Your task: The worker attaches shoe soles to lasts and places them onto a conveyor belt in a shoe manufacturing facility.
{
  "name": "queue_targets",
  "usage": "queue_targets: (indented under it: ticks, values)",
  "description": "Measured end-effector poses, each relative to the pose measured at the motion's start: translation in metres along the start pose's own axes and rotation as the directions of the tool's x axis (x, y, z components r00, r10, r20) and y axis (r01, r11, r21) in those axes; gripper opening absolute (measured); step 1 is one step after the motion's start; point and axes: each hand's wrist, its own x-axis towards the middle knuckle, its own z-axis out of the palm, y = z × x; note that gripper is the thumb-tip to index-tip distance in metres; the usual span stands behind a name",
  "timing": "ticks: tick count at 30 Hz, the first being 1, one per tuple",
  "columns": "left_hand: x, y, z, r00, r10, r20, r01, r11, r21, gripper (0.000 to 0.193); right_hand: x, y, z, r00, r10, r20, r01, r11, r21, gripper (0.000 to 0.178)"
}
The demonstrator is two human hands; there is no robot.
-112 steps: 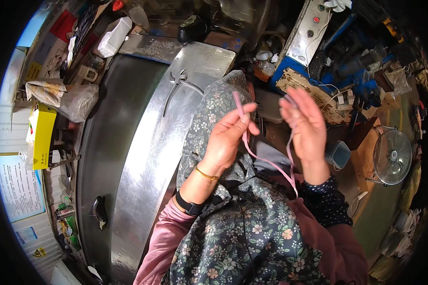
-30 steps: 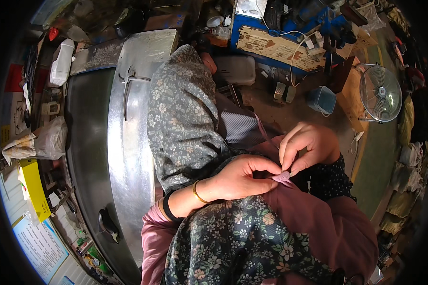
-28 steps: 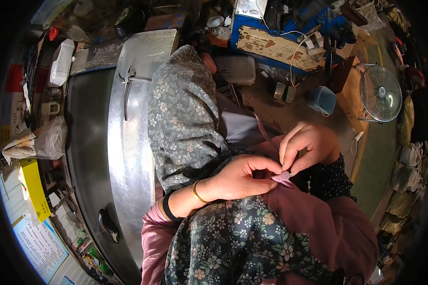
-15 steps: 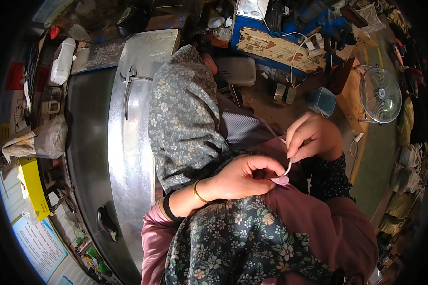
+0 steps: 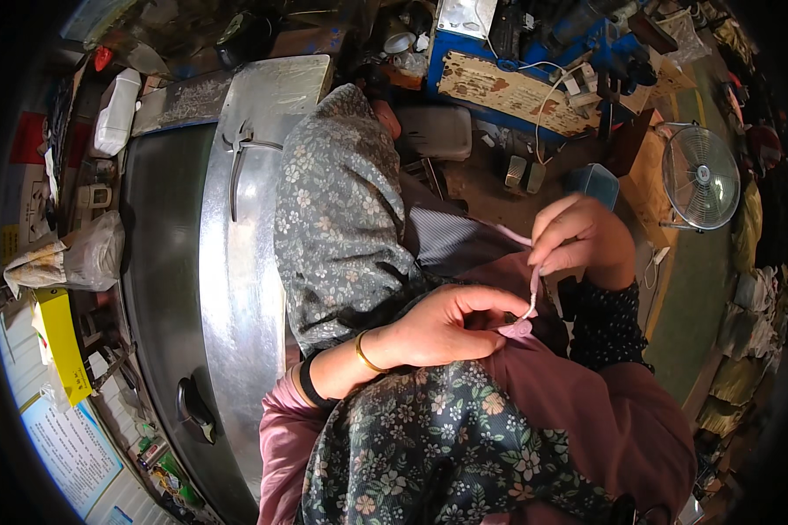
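A pink cord runs nearly upright between a person's two hands, held over the lap beside the long steel bench. The right hand pinches its upper end, fingers closed; the left hand, just below, is curled tight on the lower end, where the cord bunches against maroon cloth. Both hands sit close together, the left nearer the body. A floral cloth lies over the bench's near edge. How the cord's lower end is fastened stays hidden behind the left fingers.
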Motion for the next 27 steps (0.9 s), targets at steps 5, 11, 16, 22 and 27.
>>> queue_targets:
  ticks: [5,11,16,22,27]
  values:
    - [0.0,-0.002,-0.001,0.999,0.036,-0.006,-0.036,0.999,0.011,0.043,-0.003,0.009,-0.007,0.996,0.064,-0.062,-0.076,0.975,-0.207,0.018]
    - [0.001,0.001,-0.002,1.0,-0.017,-0.006,0.017,1.0,-0.025,0.043,-0.008,0.031,-0.018,0.957,0.187,-0.22,-0.243,0.934,-0.262,0.019]
    - [0.003,-0.004,-0.004,0.999,0.047,0.006,-0.047,0.999,-0.025,0.043,-0.007,0.045,-0.019,0.922,0.132,-0.363,-0.235,0.938,-0.254,0.019]
    - [0.005,-0.007,-0.004,0.997,0.076,0.006,-0.076,0.996,-0.042,0.043,-0.011,0.052,-0.021,0.864,0.132,-0.485,-0.241,0.956,-0.17,0.017]
    - [0.008,-0.006,-0.004,0.991,0.132,-0.014,-0.132,0.991,-0.019,0.042,-0.012,0.054,-0.02,0.844,0.128,-0.52,-0.233,0.962,-0.141,0.016]
